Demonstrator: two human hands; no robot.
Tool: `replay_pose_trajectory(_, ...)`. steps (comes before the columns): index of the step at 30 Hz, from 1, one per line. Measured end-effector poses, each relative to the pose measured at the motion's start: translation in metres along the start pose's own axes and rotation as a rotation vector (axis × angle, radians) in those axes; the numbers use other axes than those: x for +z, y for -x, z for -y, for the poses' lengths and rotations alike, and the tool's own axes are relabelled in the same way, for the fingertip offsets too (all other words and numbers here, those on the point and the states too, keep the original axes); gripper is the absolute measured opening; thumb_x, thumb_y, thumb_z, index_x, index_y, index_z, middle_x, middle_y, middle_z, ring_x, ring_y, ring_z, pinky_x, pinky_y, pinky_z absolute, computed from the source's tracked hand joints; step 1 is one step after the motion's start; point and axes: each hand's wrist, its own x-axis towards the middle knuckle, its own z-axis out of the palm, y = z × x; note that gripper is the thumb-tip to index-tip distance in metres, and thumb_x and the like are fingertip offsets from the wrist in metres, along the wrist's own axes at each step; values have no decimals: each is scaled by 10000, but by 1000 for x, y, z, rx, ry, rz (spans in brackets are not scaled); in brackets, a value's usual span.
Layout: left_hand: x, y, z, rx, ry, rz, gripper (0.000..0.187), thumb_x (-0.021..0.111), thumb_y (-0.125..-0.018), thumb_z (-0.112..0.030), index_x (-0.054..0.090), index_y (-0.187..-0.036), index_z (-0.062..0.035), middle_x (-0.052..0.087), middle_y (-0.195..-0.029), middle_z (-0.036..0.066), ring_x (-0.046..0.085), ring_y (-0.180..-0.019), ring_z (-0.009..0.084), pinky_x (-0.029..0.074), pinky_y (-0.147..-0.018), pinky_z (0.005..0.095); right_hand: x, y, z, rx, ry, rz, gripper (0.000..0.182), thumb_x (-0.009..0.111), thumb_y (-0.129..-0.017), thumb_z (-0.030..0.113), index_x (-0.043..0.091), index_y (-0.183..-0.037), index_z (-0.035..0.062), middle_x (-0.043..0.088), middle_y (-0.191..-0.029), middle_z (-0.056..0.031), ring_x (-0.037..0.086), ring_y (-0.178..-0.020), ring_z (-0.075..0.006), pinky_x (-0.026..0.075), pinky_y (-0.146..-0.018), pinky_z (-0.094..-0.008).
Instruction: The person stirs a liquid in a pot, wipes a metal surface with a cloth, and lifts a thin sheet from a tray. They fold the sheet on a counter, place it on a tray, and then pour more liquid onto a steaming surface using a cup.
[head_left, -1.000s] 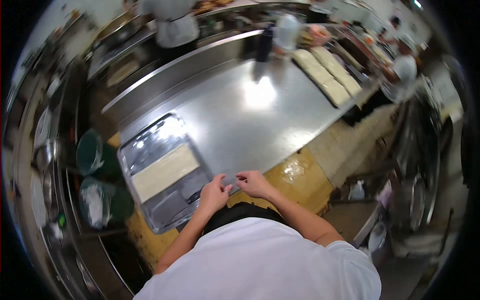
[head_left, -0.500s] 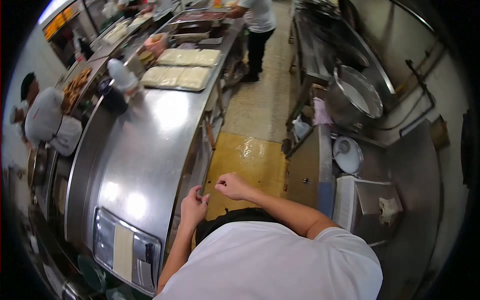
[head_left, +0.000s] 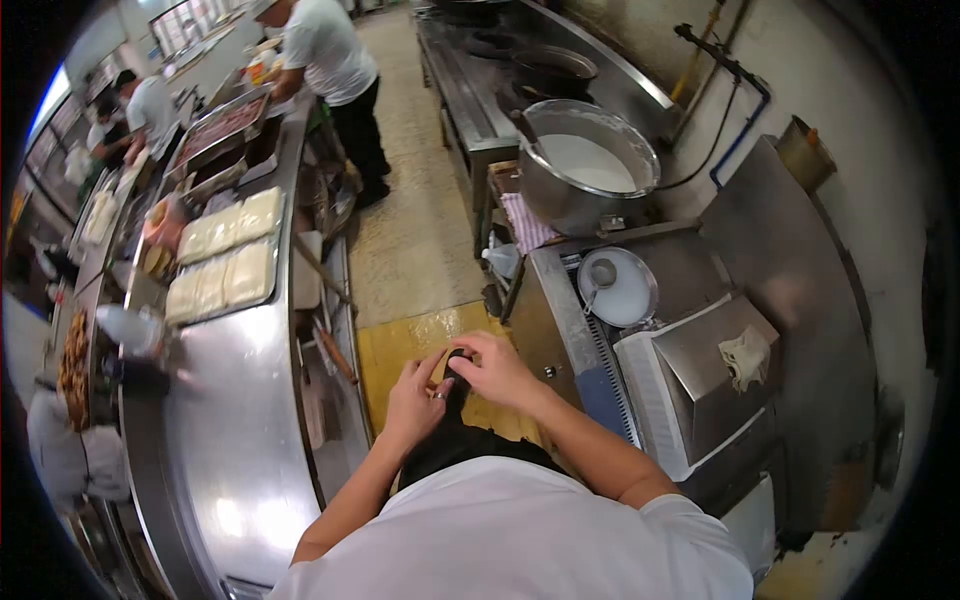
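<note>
Close in front of my waist, my left hand (head_left: 415, 405) and my right hand (head_left: 495, 372) come together, fingertips nearly meeting. The left fingers are bent, with a gap between them and the thumb; a ring shows on this hand. The right hand's fingers and thumb are curved apart. Behind the fingers shows a black shape, in line with my dark trouser leg (head_left: 452, 410) below, over the yellow floor mat (head_left: 385, 350). No held object is visible in either hand.
Left stands a steel worktable (head_left: 215, 420) bearing a tray of pale dough slabs (head_left: 225, 275). On the right are a large pot of white liquid (head_left: 590, 165), a bowl with a ladle (head_left: 622, 290) and a steel box (head_left: 715, 350). A person (head_left: 335, 75) stands ahead beside the table.
My hands have drawn together, and the right fingers have opened from a loose curl. The view has turned right and moved forward, bringing the pot and dough tray closer.
</note>
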Motion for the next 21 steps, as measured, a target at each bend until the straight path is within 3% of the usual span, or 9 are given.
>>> replay_pose_trajectory(2, 8, -46, 6, 84, 31, 32, 490, 736, -891, -55, 615, -1365, -87, 610, -1221, 180, 700, -837, 243, 575, -734, 342, -29, -31, 3, -82, 35, -153, 248, 713, -902, 171, 725, -1074, -6, 717, -1062, -186, 700, -896, -308, 541, -718, -388)
replay_pose_trajectory(6, 17, -142, 18, 177, 93, 156, 440, 722, -905, -56, 640, -1336, -76, 580, -1283, 186, 709, -875, 245, 582, -769, 350, -99, -119, 9, -26, 191, -304, 219, 698, -906, 191, 701, -953, -23, 707, -1001, -180, 686, -859, -364, 541, -752, -417)
replay_pose_trajectory(8, 20, -184, 20, 211, 117, 187, 418, 717, -910, -59, 648, -1322, -73, 568, -1310, 185, 714, -880, 248, 585, -779, 357, -136, -173, 27, -116, 273, -437, 184, 689, -906, 149, 677, -912, -35, 689, -946, -173, 675, -846, -366, 535, -749, -427)
replay_pose_trajectory(10, 17, -224, 20, 245, 116, 199, 404, 715, -913, -62, 652, -1312, -74, 556, -1333, 184, 718, -879, 249, 587, -785, 367, -166, -228, 29, -253, 477, -521, 194, 667, -887, 94, 656, -1048, -13, 667, -1180, -191, 657, -988, -362, 527, -875, -438)
replay_pose_trajectory(13, 20, -275, 23, 269, 154, 204, 378, 711, -914, -56, 662, -1288, -75, 570, -1315, 185, 723, -876, 250, 587, -787, 377, -184, -295, 30, -285, 767, -621, 314, 641, -874, 61, 608, -1182, 11, 631, -1242, -199, 634, -1062, -376, 508, -972, -469)
replay_pose_trajectory(16, 22, -313, 19, 290, 162, 237, 364, 710, -911, -47, 668, -1271, -76, 584, -1292, 183, 728, -891, 258, 587, -779, 370, -198, -335, -8, -338, 953, -474, 388, 622, -874, 39, 563, -1257, 23, 618, -1207, -211, 640, -1044, -415, 528, -938, -503)
replay_pose_trajectory(19, 28, -340, 13, 276, 269, 286, 366, 709, -908, -41, 665, -1271, -68, 596, -1277, 175, 714, -875, 245, 580, -759, 348, -217, -355, -17, -10, 814, -129, 358, 612, -874, 23, 570, -1230, 21, 615, -1133, -218, 648, -1012, -451, 540, -867, -525)
replay_pose_trajectory(21, 40, -360, 11, 295, 293, 284, 360, 729, -886, -21, 678, -1241, -46, 604, -1274, 174, 710, -871, 241, 582, -764, 347, -237, -366, -14, 19, 909, -258, 238, 619, -883, 36, 580, -1117, 17, 630, -1039, -248, 665, -974, -452, 548, -801, -537)
